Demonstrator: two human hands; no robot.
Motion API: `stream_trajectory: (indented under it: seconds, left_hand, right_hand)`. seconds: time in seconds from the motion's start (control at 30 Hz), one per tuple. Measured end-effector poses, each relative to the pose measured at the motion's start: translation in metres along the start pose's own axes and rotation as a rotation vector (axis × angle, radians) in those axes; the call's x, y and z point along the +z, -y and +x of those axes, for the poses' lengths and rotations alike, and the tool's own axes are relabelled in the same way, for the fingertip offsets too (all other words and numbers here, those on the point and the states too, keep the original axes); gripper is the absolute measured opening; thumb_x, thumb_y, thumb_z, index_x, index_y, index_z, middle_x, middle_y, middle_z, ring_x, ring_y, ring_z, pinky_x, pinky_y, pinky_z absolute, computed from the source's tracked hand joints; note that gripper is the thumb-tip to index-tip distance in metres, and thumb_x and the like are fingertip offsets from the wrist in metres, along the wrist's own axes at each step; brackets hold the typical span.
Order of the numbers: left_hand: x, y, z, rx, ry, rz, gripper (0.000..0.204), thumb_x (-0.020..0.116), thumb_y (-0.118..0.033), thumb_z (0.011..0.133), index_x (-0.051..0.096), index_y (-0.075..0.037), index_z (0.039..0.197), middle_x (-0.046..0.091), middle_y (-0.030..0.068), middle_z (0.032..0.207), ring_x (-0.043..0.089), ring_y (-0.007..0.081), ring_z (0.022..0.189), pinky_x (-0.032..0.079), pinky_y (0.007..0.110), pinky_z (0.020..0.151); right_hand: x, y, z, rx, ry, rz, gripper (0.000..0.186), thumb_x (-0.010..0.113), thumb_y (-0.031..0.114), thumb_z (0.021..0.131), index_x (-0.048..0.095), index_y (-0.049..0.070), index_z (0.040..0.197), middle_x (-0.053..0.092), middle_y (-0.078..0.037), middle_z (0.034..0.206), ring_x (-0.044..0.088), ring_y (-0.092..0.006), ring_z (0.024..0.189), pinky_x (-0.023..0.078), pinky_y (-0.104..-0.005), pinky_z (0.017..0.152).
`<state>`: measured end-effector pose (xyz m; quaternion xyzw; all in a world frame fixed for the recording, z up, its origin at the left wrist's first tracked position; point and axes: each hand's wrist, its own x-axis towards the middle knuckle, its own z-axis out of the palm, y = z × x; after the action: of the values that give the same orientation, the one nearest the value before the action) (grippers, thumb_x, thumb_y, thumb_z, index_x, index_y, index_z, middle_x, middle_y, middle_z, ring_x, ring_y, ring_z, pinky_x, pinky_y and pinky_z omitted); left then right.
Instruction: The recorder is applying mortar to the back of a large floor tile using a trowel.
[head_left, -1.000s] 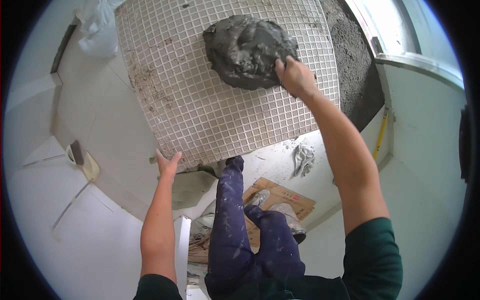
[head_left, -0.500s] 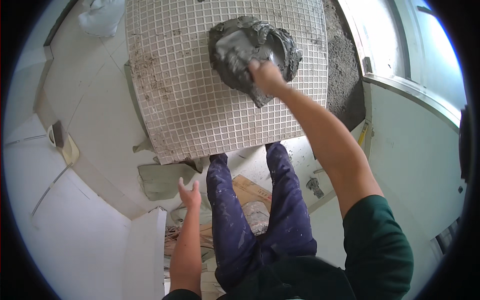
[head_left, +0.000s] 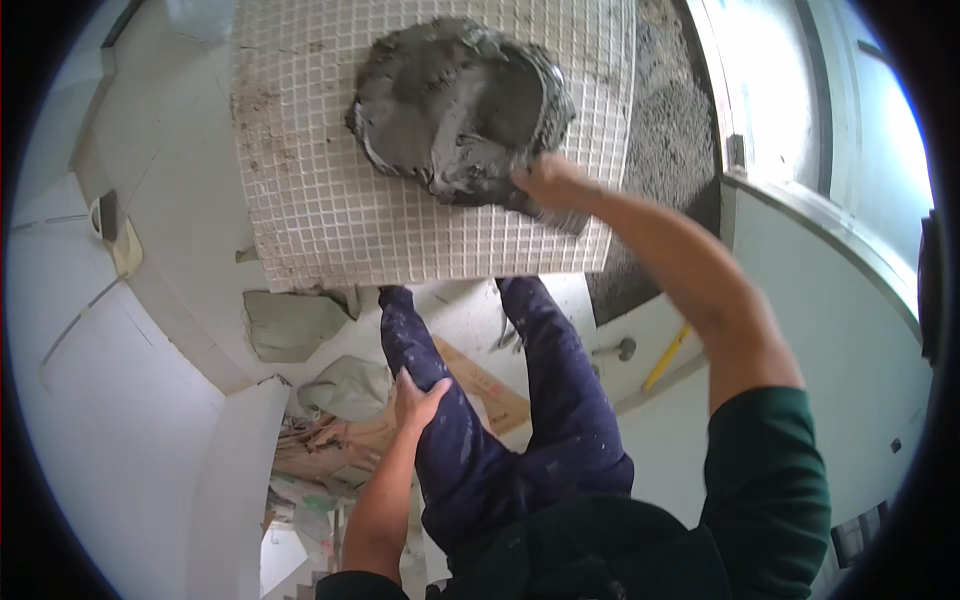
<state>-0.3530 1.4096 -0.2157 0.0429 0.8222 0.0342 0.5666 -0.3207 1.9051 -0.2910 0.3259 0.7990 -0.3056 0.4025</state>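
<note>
- Large pale square tile (head_left: 335,245), gridded face up, perhaps so its ridges grip; top edge cut off.
- Dark-blue, paint-spotted trousers (head_left: 572,405): the left hand (head_left: 420,403) rests on the thigh, thumb spread, seemingly bracing.
- Dark grey wet mortar mound (head_left: 440,95), on the tile's upper middle.
- Right hand (head_left: 552,182), fingers curled at the mound's lower-right edge, apparently around a blurred grey flat-bladed tool (head_left: 568,220); handle hidden.
</note>
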Motion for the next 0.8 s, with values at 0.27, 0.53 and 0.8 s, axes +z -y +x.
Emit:
stream_trajectory:
  seconds: [0.27,0.53,0.8]
  left_hand:
    - [-0.019,-0.044,0.006,-0.194,0.081,0.317,0.123,0.087,-0.054,0.062,0.019,-0.009,0.155,0.034,0.0276,0.152,0.048,0.0421,0.132,0.045,0.049,0.106]
    - [-0.086,-0.015,0.020,-0.101,0.063,0.321,0.117,0.088,-0.049,0.062,0.023,-0.013,0.153,0.039,0.0227,0.148,0.056,0.0392,0.123,0.050,0.048,0.099]
    - [-0.116,-0.016,0.034,-0.080,0.111,0.390,0.116,0.087,-0.050,0.063,0.025,-0.012,0.152,0.040,0.0220,0.148,0.058,0.0400,0.120,0.051,0.048,0.097]
  right_hand:
    - [0.079,0.013,-0.043,0.486,-0.339,1.116,0.057,0.045,0.051,0.100,0.068,-0.001,0.098,0.070,-0.027,0.085,0.071,-0.0401,0.081,0.056,-0.0487,0.073]
    - [0.032,0.077,-0.036,0.055,-0.031,-0.071,0.050,0.045,0.052,0.099,0.063,0.007,0.113,0.072,-0.019,0.093,0.072,-0.0354,0.086,0.057,-0.0476,0.077]
    - [0.136,0.182,-0.005,0.634,-0.545,1.944,0.045,0.045,0.044,0.102,0.055,0.005,0.080,0.052,-0.004,0.062,0.055,-0.0145,0.054,0.044,-0.0337,0.044]
